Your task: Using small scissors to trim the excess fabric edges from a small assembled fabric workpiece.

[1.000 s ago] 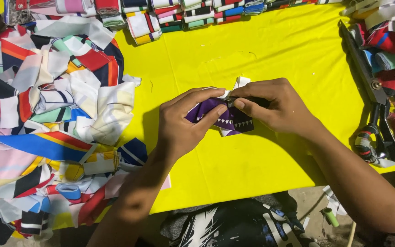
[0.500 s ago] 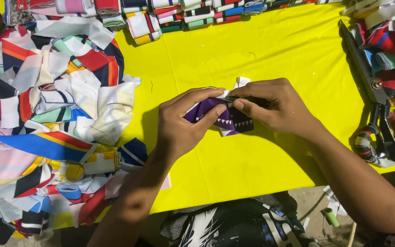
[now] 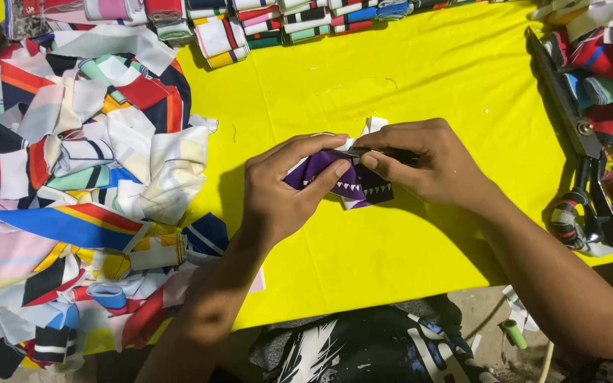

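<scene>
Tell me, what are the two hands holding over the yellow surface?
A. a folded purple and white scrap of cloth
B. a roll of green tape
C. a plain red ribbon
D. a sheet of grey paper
A: the left hand and right hand pinch a small folded purple and white piece of cloth between them above the yellow table cover, beside the pile of mixed fabric scraps.

A yellow cloth-covered table (image 3: 420, 85) is carrying everything shown. A loose heap of multicoloured fabric scraps (image 3: 72, 184) is lying on its left side, a row of folded striped pieces (image 3: 264, 18) is running along its far edge, and large black shears (image 3: 580, 167) are resting at its right edge.
</scene>
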